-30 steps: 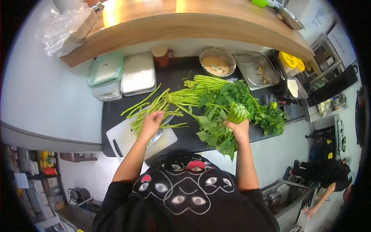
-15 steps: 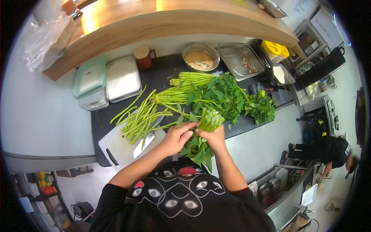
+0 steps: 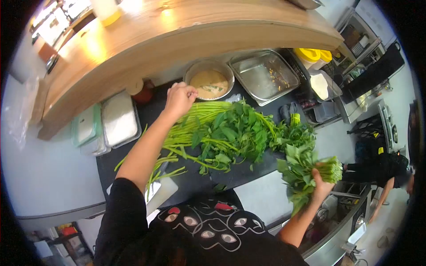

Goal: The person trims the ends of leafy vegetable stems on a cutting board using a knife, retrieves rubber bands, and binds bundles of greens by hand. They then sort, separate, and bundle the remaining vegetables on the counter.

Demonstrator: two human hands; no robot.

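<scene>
Presently gripping one leafy green bunch (image 3: 298, 170) with even-ended stems in right hand (image 3: 322, 184), beyond front edge of black countertop (image 3: 199, 184), with left hand (image 3: 179, 100) curled over countertop, contents indiscernible, and long-stalked leafy greens (image 3: 230, 131) there apparently unbunched.

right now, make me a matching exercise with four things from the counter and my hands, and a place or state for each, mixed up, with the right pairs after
Things
1. leafy green bundle with cut pale-green stems
2. round metal bowl
3. rectangular metal tray
4. flat white cutting board

Places and states
A. mostly bare, with small scraps toward one side
B. at the near edge of the dark countertop
C. held in your right hand
D. filled with a tan mixture

Right pairs: 1-C, 2-D, 3-A, 4-B
</scene>
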